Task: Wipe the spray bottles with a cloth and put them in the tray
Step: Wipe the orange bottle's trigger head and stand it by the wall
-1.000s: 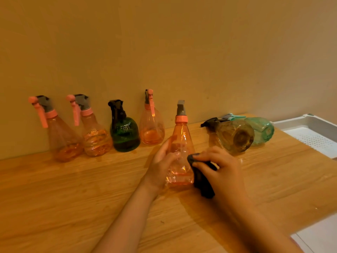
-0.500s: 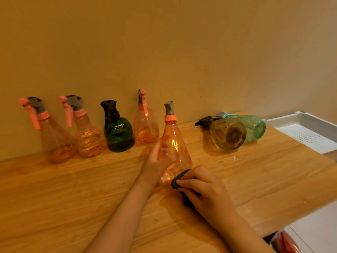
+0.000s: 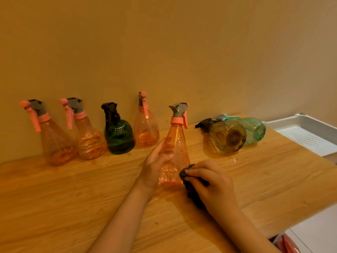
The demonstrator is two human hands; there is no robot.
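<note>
Along the wall at the far left, four spray bottles are waiting upright on the wooden table (image 3: 54,198), apparently queued for cleaning: an orange cone-shaped bottle (image 3: 54,141), an orange ribbed bottle (image 3: 89,141), a dark green round bottle (image 3: 118,136) and a pale orange bottle (image 3: 145,130) with its trigger facing forward. None of them is touching a hand.

Nearer the person, the left hand (image 3: 156,165) is curling its fingers round the lower body of an orange conical spray bottle (image 3: 176,147), keeping it upright on the table so that it is not sliding under the rubbing. Its grey head and pink trigger are pointing right. Just to the right, the right hand (image 3: 213,185) is gripping a bunched dark cloth (image 3: 189,178) and pressing it against the bottle's base, which suggests the wiping is going on low on the body.

Further right, an amber bottle (image 3: 226,137) and a teal bottle (image 3: 255,130) are lying on their sides, touching each other, bases toward the camera.

At the far right, the white perforated tray (image 3: 310,125) is sitting beside the table's edge, holding no bottle in the part that shows, so the placing step looks not yet begun.
</note>
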